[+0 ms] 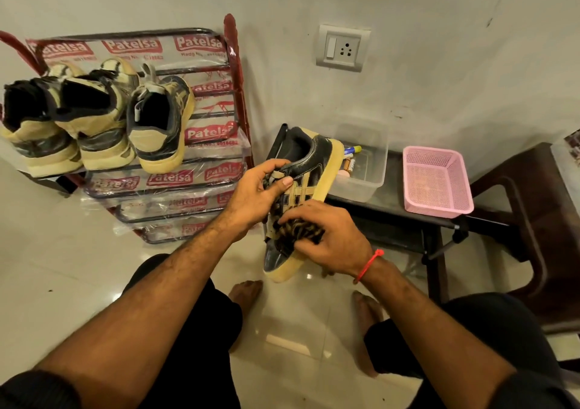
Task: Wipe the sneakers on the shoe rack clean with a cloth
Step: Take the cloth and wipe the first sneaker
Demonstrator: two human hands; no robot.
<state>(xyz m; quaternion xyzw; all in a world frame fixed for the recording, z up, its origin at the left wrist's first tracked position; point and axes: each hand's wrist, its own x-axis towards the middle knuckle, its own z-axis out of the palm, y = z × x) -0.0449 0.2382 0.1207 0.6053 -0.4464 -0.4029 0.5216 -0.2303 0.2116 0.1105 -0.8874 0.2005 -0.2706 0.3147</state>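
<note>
Black sneaker (309,170) with tan stripes, yellowed sole, left hand (260,195) gripping it, right hand (329,239) fingers curled around striped cloth (298,233)

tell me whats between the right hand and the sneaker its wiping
A dark patterned cloth, bunched under the right hand and pressed on the sneaker, which the left hand grips. The head view shows it.
</note>
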